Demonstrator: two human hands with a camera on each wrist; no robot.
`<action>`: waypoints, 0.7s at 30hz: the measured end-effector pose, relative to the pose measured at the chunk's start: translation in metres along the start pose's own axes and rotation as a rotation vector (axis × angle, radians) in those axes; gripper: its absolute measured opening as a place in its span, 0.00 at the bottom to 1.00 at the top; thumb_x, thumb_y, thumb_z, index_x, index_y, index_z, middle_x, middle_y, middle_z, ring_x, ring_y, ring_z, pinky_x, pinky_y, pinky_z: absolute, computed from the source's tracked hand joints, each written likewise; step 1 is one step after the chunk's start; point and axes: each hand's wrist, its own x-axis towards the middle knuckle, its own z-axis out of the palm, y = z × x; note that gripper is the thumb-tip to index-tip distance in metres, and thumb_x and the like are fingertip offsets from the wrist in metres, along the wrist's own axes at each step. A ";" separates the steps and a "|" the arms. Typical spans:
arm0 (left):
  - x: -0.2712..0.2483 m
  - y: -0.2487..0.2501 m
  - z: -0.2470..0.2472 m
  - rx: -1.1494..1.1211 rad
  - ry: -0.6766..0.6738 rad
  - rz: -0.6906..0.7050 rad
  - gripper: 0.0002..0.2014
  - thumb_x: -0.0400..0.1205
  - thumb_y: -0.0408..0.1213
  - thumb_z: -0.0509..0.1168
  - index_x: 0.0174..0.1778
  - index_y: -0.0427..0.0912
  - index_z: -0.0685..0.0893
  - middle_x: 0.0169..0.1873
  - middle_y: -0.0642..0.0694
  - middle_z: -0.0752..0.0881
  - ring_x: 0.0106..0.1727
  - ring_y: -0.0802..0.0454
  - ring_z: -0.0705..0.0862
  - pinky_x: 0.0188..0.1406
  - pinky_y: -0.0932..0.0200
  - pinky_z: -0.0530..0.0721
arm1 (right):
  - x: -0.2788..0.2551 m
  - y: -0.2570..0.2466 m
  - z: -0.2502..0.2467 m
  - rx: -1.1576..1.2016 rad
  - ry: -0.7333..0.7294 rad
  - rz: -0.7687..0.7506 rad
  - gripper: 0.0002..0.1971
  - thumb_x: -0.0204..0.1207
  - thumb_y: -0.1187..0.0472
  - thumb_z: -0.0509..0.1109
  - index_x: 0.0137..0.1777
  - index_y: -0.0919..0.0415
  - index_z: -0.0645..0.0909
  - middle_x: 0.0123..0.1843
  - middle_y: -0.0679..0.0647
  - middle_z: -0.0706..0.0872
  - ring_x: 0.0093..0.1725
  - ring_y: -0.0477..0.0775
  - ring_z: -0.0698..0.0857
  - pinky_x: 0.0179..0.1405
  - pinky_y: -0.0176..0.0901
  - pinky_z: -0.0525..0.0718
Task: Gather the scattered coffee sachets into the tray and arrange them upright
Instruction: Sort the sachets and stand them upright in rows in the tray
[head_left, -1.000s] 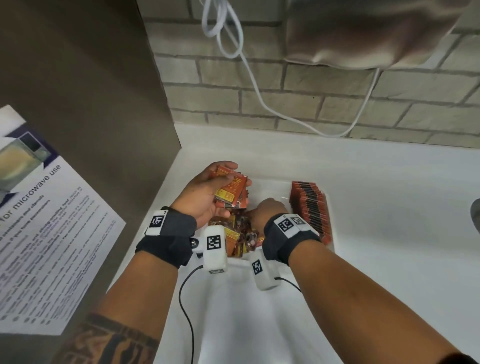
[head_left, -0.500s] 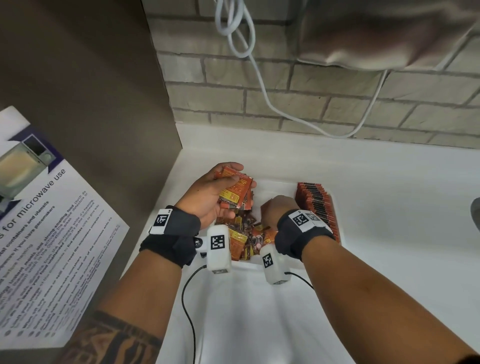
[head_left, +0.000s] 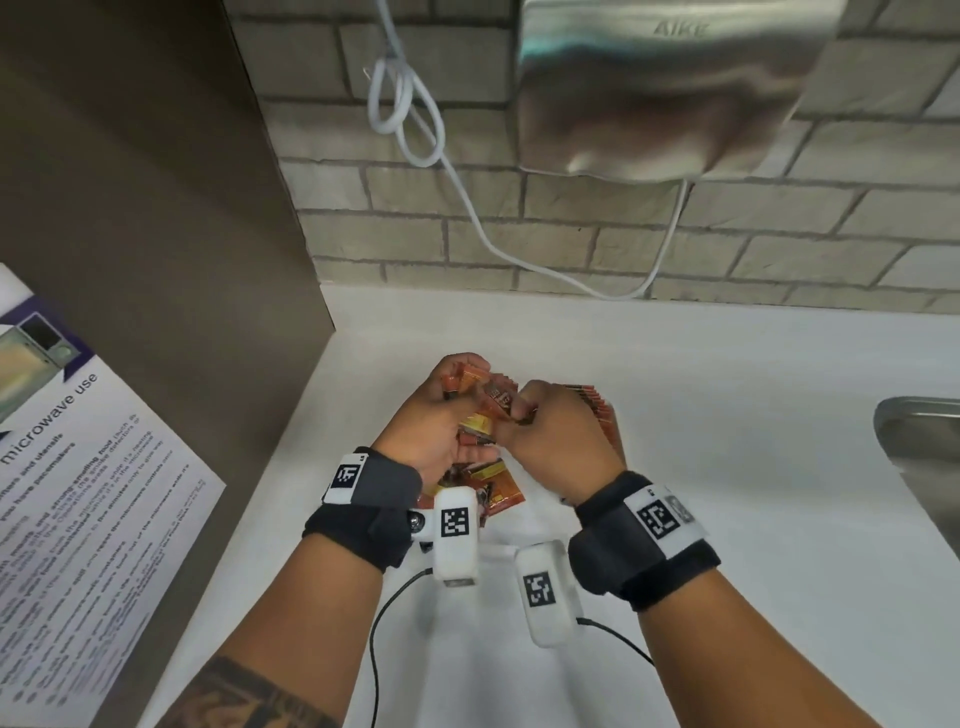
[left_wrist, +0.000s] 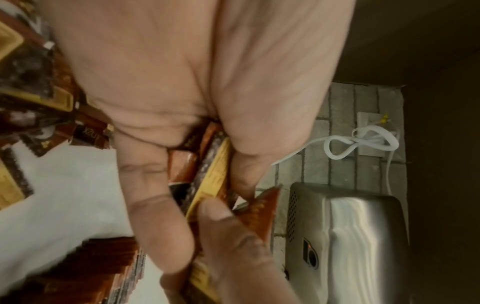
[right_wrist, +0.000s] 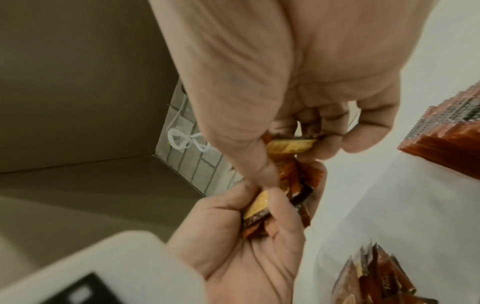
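Sachets (head_left: 460, 382), light, slick and floppy, are bunching in my left hand (head_left: 436, 431); my right hand (head_left: 558, 436) is pinching another (right_wrist: 288, 146) by its edges.

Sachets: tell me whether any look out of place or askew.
Yes. A loose pile of sachets lies jumbled beneath the hands, tilted every way, while the row of sachets on the right stands upright and tidy. Left hand and right hand each hold more.

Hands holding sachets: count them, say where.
2. Left hand grips a bundle above the loose pile; right hand pinches a sachet beside it, before the upright row.
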 end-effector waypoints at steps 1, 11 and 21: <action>-0.001 0.001 0.003 -0.015 -0.002 -0.004 0.08 0.90 0.34 0.58 0.59 0.51 0.79 0.53 0.42 0.87 0.38 0.47 0.87 0.29 0.53 0.89 | -0.003 0.003 -0.001 0.058 -0.009 -0.015 0.11 0.74 0.53 0.78 0.40 0.55 0.79 0.38 0.47 0.83 0.38 0.49 0.83 0.33 0.38 0.75; -0.011 0.000 0.015 -0.076 -0.069 0.029 0.13 0.85 0.29 0.65 0.62 0.47 0.81 0.47 0.39 0.86 0.37 0.42 0.88 0.22 0.56 0.86 | -0.011 0.035 -0.019 0.217 0.135 -0.005 0.16 0.70 0.47 0.81 0.51 0.52 0.81 0.45 0.46 0.88 0.46 0.45 0.88 0.48 0.44 0.84; -0.009 0.010 0.020 -0.120 -0.068 0.077 0.17 0.82 0.27 0.65 0.66 0.45 0.78 0.51 0.39 0.88 0.38 0.42 0.89 0.24 0.56 0.88 | -0.007 0.029 -0.038 0.527 0.113 0.114 0.10 0.74 0.64 0.74 0.54 0.62 0.81 0.46 0.57 0.90 0.45 0.55 0.89 0.38 0.39 0.84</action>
